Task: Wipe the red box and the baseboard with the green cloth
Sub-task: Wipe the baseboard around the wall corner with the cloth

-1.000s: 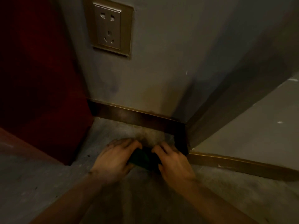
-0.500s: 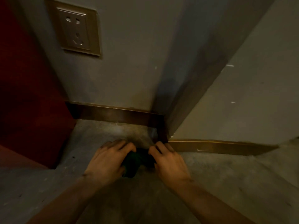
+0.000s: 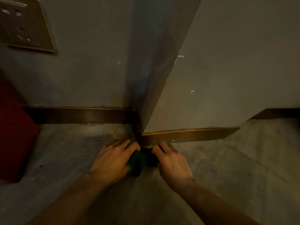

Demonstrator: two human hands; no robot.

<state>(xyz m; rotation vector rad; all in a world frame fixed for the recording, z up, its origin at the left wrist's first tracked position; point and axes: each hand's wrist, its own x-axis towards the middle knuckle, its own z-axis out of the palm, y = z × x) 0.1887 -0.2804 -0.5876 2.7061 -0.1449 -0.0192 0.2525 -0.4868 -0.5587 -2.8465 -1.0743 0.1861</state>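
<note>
A bunched dark green cloth point(image 3: 140, 161) lies on the grey floor at the foot of a protruding wall corner. My left hand point(image 3: 112, 161) grips its left side and my right hand point(image 3: 172, 163) grips its right side, fingers pointing at the wall. The brown metallic baseboard point(image 3: 81, 114) runs along the left wall, wraps the corner and continues as a brighter strip point(image 3: 191, 135) just beyond my right fingertips. The red box point(image 3: 14, 143) stands at the left edge, partly out of frame.
A beige wall socket point(image 3: 24, 28) sits high on the left wall. The grey wall corner point(image 3: 155, 78) juts toward me. Further right the wall steps back with another dark baseboard piece point(image 3: 276, 113). Rough grey floor point(image 3: 65, 151) spreads on both sides.
The view has shifted right and closer, so the socket and red box slid left. Both hands stay on the cloth, now at the foot of the wall corner.
</note>
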